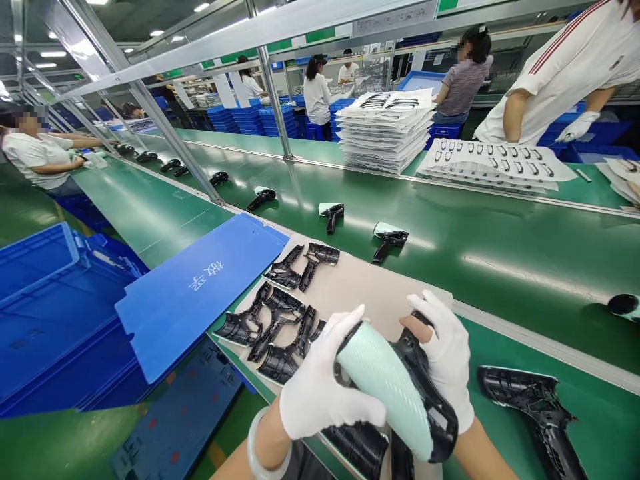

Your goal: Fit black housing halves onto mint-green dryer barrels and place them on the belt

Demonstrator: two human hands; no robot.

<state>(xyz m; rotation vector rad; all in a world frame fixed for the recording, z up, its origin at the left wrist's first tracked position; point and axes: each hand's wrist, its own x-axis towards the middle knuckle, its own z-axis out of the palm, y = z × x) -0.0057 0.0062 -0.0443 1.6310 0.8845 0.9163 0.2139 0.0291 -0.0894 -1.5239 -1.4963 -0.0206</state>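
A hair dryer body [383,383], mint green along its barrel and black on the other side and handle, is tilted between my hands in front of me. My left hand [320,383], in a white glove, wraps round the barrel from the left. On the right, my right hand [447,353] grips the black handle part; its glove leaves a bare fingertip showing. Several black half shells [283,317] lie with their inner sides up on the beige cardboard sheet [385,287] left of my hands. Another black half shell [523,393] rests on the green surface to the right.
Beyond the metal edge runs a green conveyor [500,260] carrying several hair dryer bodies [390,237]. A blue plastic sheet [200,287] and blue crates [55,320] are at left. Stacked white sheets [385,133] stand across the line. Co-workers sit and stand around; a metal frame crosses overhead.
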